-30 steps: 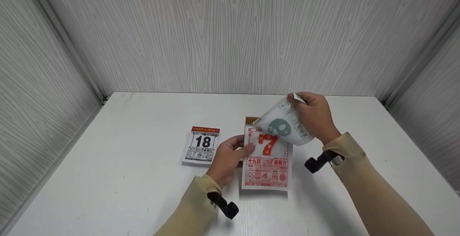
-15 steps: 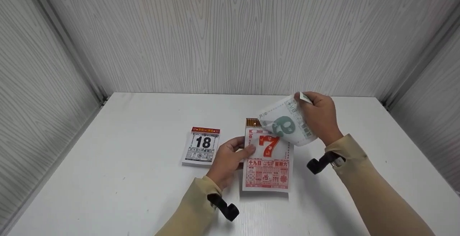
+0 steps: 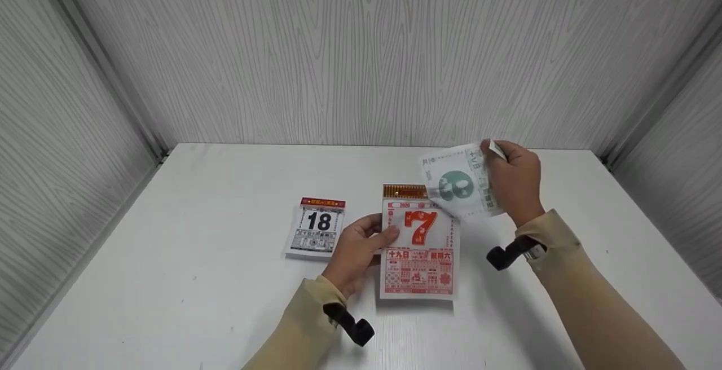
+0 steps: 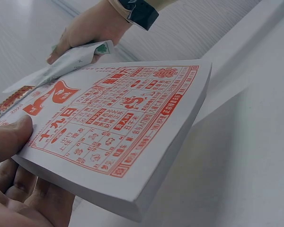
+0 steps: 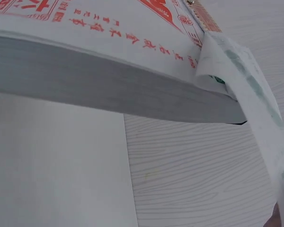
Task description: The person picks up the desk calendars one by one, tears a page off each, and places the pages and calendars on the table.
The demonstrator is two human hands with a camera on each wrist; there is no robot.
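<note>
A thick tear-off calendar (image 3: 418, 271) shows a red 7 page under a gold binding strip (image 3: 395, 191). My left hand (image 3: 355, 251) grips its left side, thumb on the page and fingers beneath, as the left wrist view shows. The calendar is tilted and raised over the table. In my right hand (image 3: 516, 181) I pinch a thin page (image 3: 451, 184) with a green 8 seen in reverse. That page is lifted away, meeting the calendar only around its top right corner, where the right wrist view shows the paper curling (image 5: 213, 71).
A smaller calendar (image 3: 317, 229) with a black 18 and a red header lies to the left of my left hand. The white table (image 3: 197, 280) is bounded by wood-grained panels (image 3: 361, 60) at the back and sides.
My right hand has moved right and slightly up, drawing the green page off the binding strip and uncovering more of the red 7 page. The left hand has stayed nearly still.
</note>
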